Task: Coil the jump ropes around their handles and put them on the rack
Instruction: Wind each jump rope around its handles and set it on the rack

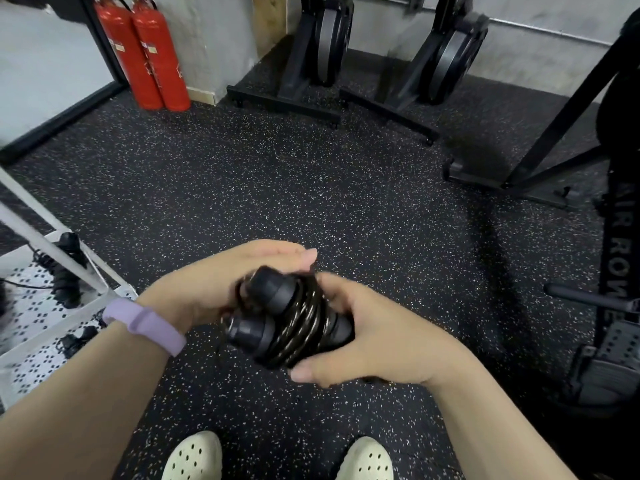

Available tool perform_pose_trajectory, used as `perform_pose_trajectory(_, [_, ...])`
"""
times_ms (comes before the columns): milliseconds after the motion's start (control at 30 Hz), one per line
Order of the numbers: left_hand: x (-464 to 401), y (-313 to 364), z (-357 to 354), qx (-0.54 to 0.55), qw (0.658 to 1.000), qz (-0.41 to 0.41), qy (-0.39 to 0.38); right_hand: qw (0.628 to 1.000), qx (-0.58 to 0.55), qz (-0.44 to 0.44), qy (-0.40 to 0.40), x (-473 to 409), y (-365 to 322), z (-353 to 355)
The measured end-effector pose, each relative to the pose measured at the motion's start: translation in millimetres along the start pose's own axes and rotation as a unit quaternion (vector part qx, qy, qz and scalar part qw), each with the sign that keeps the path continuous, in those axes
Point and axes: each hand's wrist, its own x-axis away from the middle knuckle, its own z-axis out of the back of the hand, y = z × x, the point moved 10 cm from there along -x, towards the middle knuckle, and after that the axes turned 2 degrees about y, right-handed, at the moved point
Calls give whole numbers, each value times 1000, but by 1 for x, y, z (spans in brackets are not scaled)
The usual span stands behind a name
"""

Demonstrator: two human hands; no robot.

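Head view: jump rope [298, 320] held mid-air over floor, cord wound tight round both handles. Left hand [221, 285] cups handle ends; right hand [367, 344] wraps coil w/ thumb under, prob. to stop unwinding. Rack [79, 289] at left, w/ other ropes.

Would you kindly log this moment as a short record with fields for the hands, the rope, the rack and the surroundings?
left hand: holds the bundle from its left side
right hand: grips the bundle's right end
jump rope: black, coiled around its two handles
rack: white, at left; dark ropes lie on it
surroundings: two red extinguishers by the wall; speckled floor
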Motion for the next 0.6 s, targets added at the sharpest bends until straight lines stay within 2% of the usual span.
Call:
perform_pose_trajectory(67, [-2,3,3,25,998,-17,49,995,-81,28,46,0,-7,12])
perform_pose_trajectory(133, [-4,-4,23,-53,987,-13,152,984,-139,57,98,1,-10,28])
perform_pose_trajectory(167, [-5,-11,27,-56,984,1,168,978,-164,71,111,1,-10,33])
perform_pose_trajectory(233, [-16,-25,28,-57,983,52,166,970,-187,102,116,-1,-12,38])
perform_pose_trajectory(333, [-25,-39,34,-42,972,108,204,969,-190,100,122,-4,-8,41])
perform_pose_trajectory(433, [-21,-27,31,-94,969,74,216,964,-212,102,127,-5,-5,43])
perform_pose_trajectory(533, [-20,-17,16,-71,984,37,162,947,-256,117,153,-5,-4,54])
perform_pose_trajectory(600, [-18,-14,18,-171,968,30,178,933,-281,114,193,-2,0,66])
